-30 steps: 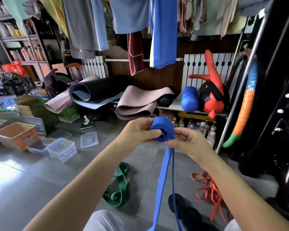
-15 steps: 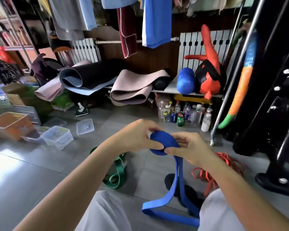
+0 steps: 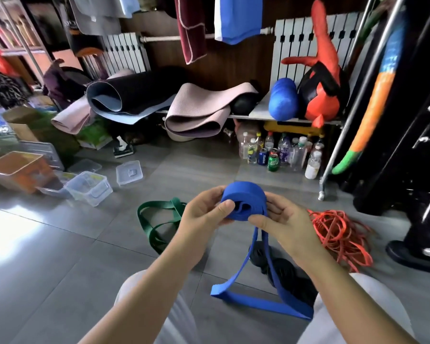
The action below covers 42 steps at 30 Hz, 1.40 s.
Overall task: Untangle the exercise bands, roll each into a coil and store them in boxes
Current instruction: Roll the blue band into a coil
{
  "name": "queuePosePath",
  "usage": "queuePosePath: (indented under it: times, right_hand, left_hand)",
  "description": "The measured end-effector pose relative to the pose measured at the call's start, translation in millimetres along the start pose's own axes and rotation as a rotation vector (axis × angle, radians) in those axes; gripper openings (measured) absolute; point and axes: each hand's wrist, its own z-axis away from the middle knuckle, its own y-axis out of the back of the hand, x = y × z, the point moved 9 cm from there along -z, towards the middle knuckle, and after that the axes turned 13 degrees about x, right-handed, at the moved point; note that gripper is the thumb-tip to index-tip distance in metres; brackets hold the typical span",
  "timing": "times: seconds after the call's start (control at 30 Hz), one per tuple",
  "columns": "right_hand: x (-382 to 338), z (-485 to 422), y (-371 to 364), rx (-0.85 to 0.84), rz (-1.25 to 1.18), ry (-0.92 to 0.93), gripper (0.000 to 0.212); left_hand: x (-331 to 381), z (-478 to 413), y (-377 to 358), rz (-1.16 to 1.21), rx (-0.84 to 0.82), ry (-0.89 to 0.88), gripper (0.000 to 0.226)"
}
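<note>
A blue exercise band (image 3: 243,198) is partly rolled into a coil held in front of me. My left hand (image 3: 202,211) grips the coil's left side, thumb over its open end. My right hand (image 3: 279,216) holds the right side, thumb under the coil. The band's loose tail (image 3: 261,302) hangs down to the floor and folds there. A green band (image 3: 159,219) lies loose on the floor to the left. A tangled orange band (image 3: 338,232) lies to the right. Black coiled bands (image 3: 283,268) sit on the floor below my hands. A clear plastic box (image 3: 90,187) stands open at left.
A clear lid (image 3: 129,172) lies on the tiles beyond the clear box, an orange bin (image 3: 18,170) farther left. Rolled mats (image 3: 124,100) and several bottles (image 3: 278,152) line the back. A black machine base (image 3: 417,252) and metal pole (image 3: 333,160) stand at right.
My hands and the blue coil have come lower and nearer to me. The coil has turned so its open end faces me. More of the tail now lies folded on the floor.
</note>
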Motion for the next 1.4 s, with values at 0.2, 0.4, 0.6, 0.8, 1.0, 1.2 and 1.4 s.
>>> queuePosePath:
  times: [0.2,0.4,0.6,0.8,1.0,1.2,1.4]
  right_hand:
    - [14,1,10,-0.036,0.141,-0.025,0.045]
    - [19,8,-1,-0.197,0.375,-0.040,0.049]
    - [9,6,6,-0.120,0.330,-0.021,0.046]
    - [5,8,10,-0.034,0.131,-0.004,0.048]
    - [7,9,14,0.000,0.131,0.011,0.047]
    - [6,8,7,-0.169,0.396,0.034,0.051]
    - [-4,1,1,-0.166,0.440,0.022,0.054]
  left_hand:
    - [-13,-1,2,-0.406,-0.025,-0.049,0.031]
    - [9,-1,-28,-1.196,-0.319,-0.435,0.053]
    - [19,-7,-15,-0.841,-0.188,-0.308,0.039]
    - [7,-2,-7,-0.165,-0.073,-0.097,0.037]
    - [-11,5,-14,-0.113,-0.028,0.010,0.036]
    - [17,11,-33,-0.967,-0.362,-0.513,0.067]
    - [34,8,-31,-0.972,-0.381,-0.629,0.051]
